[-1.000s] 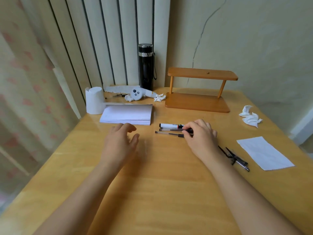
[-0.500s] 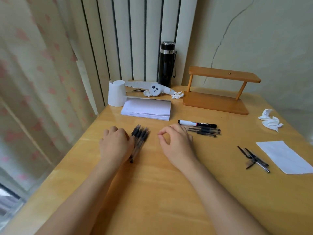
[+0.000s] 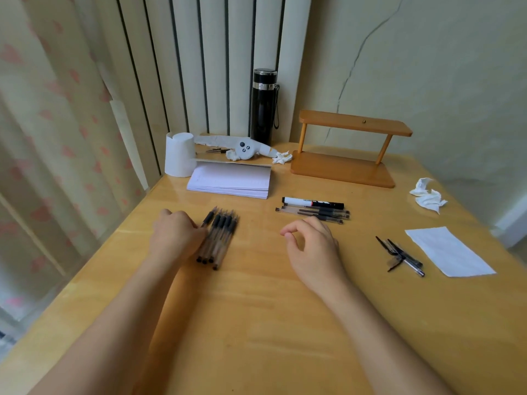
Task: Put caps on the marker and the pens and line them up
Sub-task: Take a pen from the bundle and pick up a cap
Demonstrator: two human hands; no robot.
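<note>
On the wooden table, seen from the head camera, the left hand lies knuckles up at about 9 o'clock from the right hand. Its fingers are tucked under against the left side of a bundle of uncapped pens; whether they grip one of the pens I cannot tell, as the fingertips are hidden. The bundle lies side by side, bare tips pointing to roughly 1 o'clock, and one pen on the left splays slightly away from the others.

The right hand holds nothing: the fingers are loosely curled, with thumb and forefinger bent toward each other in a near ring. At its 12 o'clock lies the marker, white-bodied, with a black cap on its right end. Just beside it on the near side is a row of capped pens running parallel to it. At 3 o'clock from the right hand sits a tangle of black caps with one pen in it, and beyond that a white sheet.

Farther off, a notepad lies at 11 o'clock and a wooden shelf at 1 o'clock
</note>
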